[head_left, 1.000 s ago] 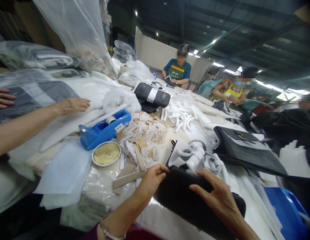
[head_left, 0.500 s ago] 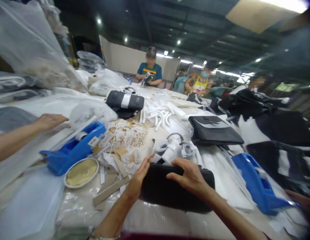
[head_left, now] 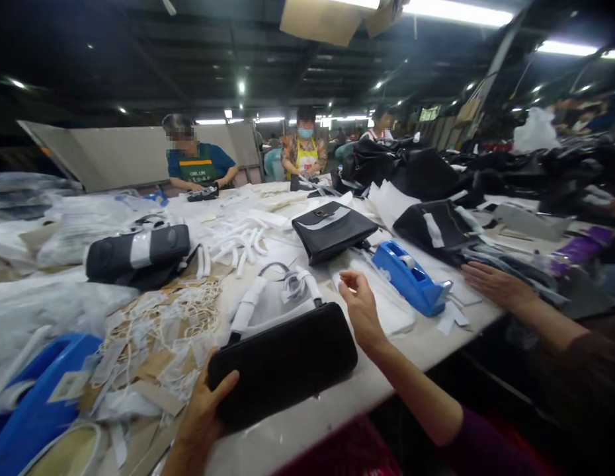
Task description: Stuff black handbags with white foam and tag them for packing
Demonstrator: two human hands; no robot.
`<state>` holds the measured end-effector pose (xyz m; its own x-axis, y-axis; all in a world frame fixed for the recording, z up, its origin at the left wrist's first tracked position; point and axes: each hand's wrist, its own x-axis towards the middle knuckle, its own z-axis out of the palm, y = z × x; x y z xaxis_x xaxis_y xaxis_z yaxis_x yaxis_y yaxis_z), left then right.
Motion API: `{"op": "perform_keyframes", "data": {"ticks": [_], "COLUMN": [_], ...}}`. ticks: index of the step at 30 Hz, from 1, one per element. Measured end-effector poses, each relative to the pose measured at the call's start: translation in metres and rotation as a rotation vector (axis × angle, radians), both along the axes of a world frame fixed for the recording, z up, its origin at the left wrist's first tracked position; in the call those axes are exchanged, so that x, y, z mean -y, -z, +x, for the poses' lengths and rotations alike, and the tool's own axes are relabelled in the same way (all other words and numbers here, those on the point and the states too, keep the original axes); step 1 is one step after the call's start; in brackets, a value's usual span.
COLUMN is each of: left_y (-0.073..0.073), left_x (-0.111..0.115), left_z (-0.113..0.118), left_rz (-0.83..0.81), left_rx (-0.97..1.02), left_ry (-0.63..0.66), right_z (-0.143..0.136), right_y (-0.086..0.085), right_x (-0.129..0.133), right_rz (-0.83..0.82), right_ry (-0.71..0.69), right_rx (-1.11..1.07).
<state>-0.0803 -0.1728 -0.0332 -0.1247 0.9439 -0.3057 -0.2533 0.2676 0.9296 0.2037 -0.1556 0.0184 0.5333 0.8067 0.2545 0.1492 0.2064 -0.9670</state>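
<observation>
A black bag (head_left: pixel 287 363) stands near the table's front edge, its handle wrapped in white and rising behind it. My left hand (head_left: pixel 203 403) grips the bag's left end, thumb across the near face. Just past the bag's right end, my right hand (head_left: pixel 362 311) is raised with its fingers loosely curled and apart, holding nothing. To its right is a blue tape dispenser (head_left: pixel 411 277). Behind the hands lies a black flap bag (head_left: pixel 332 228) with a pale strip under its clasp.
Tags with strings (head_left: pixel 163 330) and another blue dispenser (head_left: pixel 40 396) are at the left. A black bag with a white band (head_left: pixel 139 254) lies farther back. A neighbour's hand (head_left: pixel 500 284) reaches in from the right. Two people work across the table.
The view has turned to the right. My right hand has come off the bag's face and moved past its right end. My left hand now grips the left end.
</observation>
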Motion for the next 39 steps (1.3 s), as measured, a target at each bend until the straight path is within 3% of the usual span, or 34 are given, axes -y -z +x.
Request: {"op": "perform_keyframes", "data": {"ticks": [3, 5, 7, 12, 18, 24, 31, 39], "left_y": [0.0, -0.002, -0.004, -0.005, 0.005, 0.0, 0.001, -0.009], "left_x": [0.0, 0.001, 0.002, 0.007, 0.002, 0.002, 0.003, 0.003], "left_z": [0.001, 0.002, 0.004, 0.006, -0.002, 0.003, 0.0, -0.001], "left_rz": [0.0, 0.009, 0.019, 0.017, -0.01, -0.007, 0.031, 0.049], "left_rx": [-0.034, -0.059, -0.067, 0.026, 0.01, 0.05, 0.177, 0.258], "left_ry": [-0.029, -0.062, -0.089, -0.087, 0.024, 0.013, 0.093, 0.119], "right_z": [0.021, 0.023, 0.021, 0.009, 0.008, 0.006, 0.004, 0.019], "right_y": [0.023, 0.031, 0.033, 0.034, 0.043, 0.048, 0.026, -0.009], "right_x": [0.004, 0.006, 0.006, 0.004, 0.003, 0.007, 0.016, 0.001], "right_rz": [-0.274, -0.342, -0.361, -0.44, -0.493, -0.329, -0.31, -0.611], "right_ry": [-0.145, -0.273, -0.315, -0.259, -0.336, -0.347, -0.568, -0.863], "right_rx": [-0.321, -0.454, -0.499, -0.527, -0.5, -0.335, -0.372, -0.315]}}
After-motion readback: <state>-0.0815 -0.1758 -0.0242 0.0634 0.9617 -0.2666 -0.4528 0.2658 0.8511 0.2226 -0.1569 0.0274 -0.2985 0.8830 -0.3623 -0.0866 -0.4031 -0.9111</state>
